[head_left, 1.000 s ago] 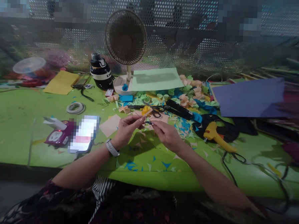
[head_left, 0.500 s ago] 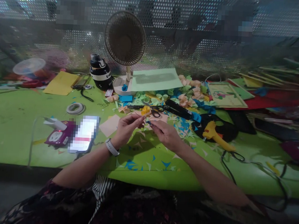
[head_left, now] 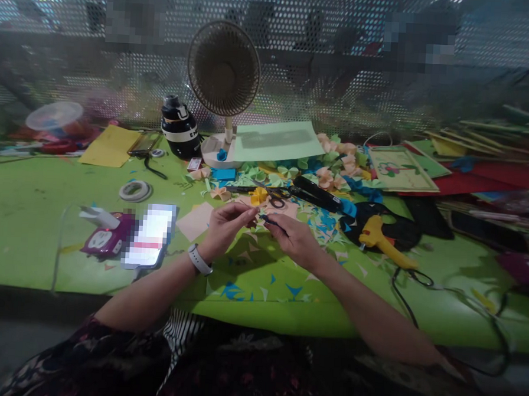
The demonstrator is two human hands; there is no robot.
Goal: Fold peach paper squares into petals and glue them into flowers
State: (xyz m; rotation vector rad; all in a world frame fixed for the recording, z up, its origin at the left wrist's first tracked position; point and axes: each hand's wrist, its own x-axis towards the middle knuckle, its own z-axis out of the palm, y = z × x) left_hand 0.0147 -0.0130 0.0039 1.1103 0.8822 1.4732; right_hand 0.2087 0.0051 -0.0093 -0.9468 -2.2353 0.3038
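My left hand (head_left: pixel 228 227), with a white watch on its wrist, is closed in a pinch above the middle of the table. Whatever sits between its fingertips is too small to make out. Facing it, my right hand (head_left: pixel 295 238) grips a thin dark pen-like tool (head_left: pixel 272 222), whose tip comes close to the left fingertips. Just beyond the hands lie a yellow paper flower (head_left: pixel 259 195) and scissors (head_left: pixel 277 202). A pink paper sheet (head_left: pixel 195 221) rests beside my left hand. Small paper scraps (head_left: pixel 293 290) are scattered below and around both hands.
Behind stand a fan (head_left: pixel 224 69) and a dark bottle (head_left: pixel 180 128). Paper flowers (head_left: pixel 327 176) are heaped near a black stapler (head_left: pixel 315 193). To the right lies a yellow glue gun (head_left: pixel 384 242) with its cable. A phone (head_left: pixel 151 236), power socket (head_left: pixel 105 237) and tape roll (head_left: pixel 135 190) are left.
The dark tool in my right hand shows more of its length and tilts differently. Both hands stay in nearly the same place.
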